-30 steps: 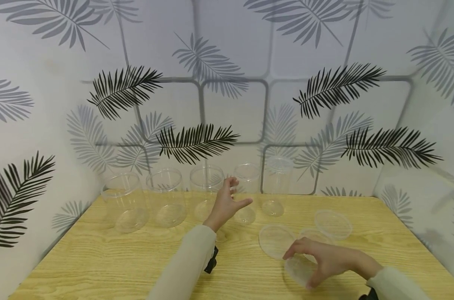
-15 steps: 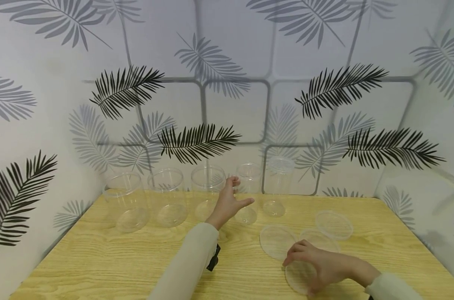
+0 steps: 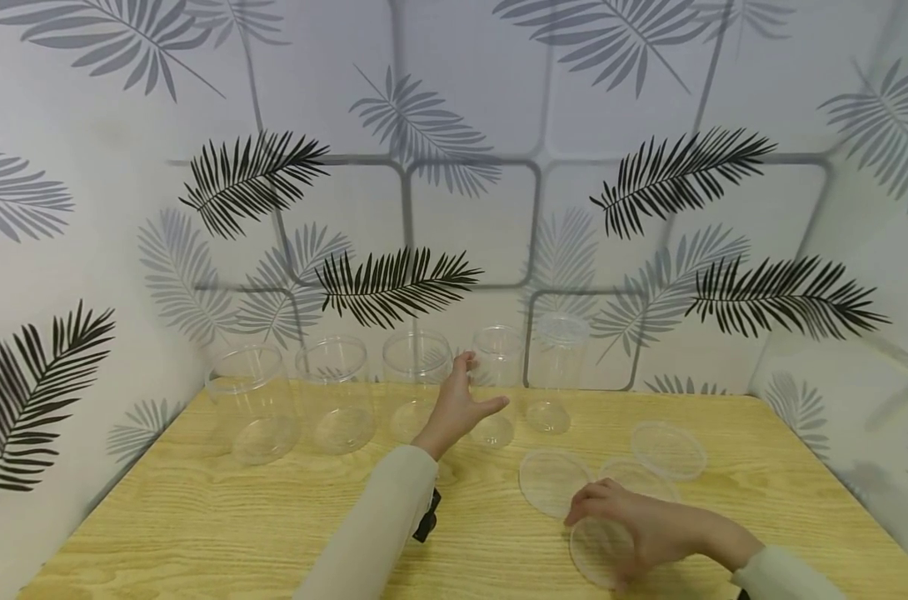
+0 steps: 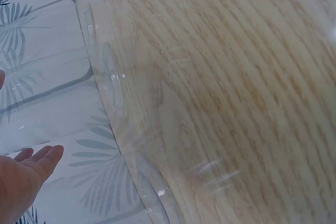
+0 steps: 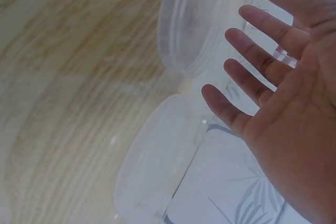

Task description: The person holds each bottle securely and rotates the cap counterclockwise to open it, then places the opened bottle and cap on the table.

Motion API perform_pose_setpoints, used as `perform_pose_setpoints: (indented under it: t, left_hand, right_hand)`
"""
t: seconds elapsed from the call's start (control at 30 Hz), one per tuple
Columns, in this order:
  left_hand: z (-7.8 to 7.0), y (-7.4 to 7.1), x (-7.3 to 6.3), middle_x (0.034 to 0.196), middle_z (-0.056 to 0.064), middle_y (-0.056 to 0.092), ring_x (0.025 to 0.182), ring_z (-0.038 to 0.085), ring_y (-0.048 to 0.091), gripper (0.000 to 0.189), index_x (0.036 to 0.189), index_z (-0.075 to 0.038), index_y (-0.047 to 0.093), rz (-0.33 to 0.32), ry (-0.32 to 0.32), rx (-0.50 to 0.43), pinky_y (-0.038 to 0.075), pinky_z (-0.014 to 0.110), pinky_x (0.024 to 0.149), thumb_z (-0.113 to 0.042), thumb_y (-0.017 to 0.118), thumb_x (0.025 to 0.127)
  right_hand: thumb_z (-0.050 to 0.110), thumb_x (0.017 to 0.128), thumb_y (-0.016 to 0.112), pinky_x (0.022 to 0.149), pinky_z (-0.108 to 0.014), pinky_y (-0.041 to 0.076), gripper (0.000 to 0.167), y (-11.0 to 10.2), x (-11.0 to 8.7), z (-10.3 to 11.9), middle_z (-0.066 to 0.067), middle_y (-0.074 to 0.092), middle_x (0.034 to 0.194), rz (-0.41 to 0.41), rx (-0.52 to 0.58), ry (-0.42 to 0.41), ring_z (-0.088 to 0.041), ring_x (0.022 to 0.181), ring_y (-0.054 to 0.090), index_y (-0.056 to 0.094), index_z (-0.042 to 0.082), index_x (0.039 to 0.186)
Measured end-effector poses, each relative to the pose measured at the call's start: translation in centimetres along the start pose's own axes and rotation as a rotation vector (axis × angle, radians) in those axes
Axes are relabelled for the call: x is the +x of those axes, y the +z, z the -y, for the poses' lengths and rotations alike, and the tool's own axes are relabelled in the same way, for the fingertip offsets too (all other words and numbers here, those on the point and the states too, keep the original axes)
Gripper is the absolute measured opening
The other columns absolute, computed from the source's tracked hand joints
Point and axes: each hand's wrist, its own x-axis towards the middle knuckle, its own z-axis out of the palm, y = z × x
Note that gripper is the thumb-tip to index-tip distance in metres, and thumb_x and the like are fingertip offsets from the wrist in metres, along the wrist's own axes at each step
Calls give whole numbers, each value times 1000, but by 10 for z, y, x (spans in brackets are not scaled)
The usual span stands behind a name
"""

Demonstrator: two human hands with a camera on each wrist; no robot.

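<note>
Several clear plastic jars stand in a row along the back of the table. My left hand (image 3: 454,414) holds a narrow clear jar (image 3: 499,379) from its left side, thumb across the front. In the left wrist view this jar (image 4: 47,98) lies between the thumb tip and the other fingers. At the front right, my right hand (image 3: 652,523) grips a round clear lid (image 3: 600,550) by its edge, thumb on the near side and fingertips on the far side. The right wrist view shows the rimmed lid (image 5: 178,30) in front of the spread fingers.
Three more lids lie behind the right hand, among them a left one (image 3: 551,483) and a far one (image 3: 667,450). A narrow jar with a lid on (image 3: 555,375) stands right of the held jar. Wide jars (image 3: 334,396) stand to the left, before the leaf-patterned backdrop.
The right hand and its lid have shifted slightly down, and the lid has turned in view from tilted to flatter. The left hand stays at the narrow jar.
</note>
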Motion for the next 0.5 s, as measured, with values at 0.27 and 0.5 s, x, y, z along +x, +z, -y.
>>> perform_pose_setpoints:
  t: [0.27,0.5]
  left_hand:
    - [-9,-3,-2,146,14,28,131,33,35,90,144,-7,15,-63,55,36,33,44,107,-26,73,77]
    - [-20,-9,1,146,14,30,133,31,32,87,143,-8,18,-122,117,81,31,43,108,-26,73,78]
  right_hand:
    - [28,79,71,86,-36,47,53,-15,4,1,-3,47,125,-99,-12,92,-17,114,43,48,18,125]
    - [35,81,68,87,-47,46,52,-35,13,-3,-4,50,126,-237,-4,207,-23,114,46,48,19,126]
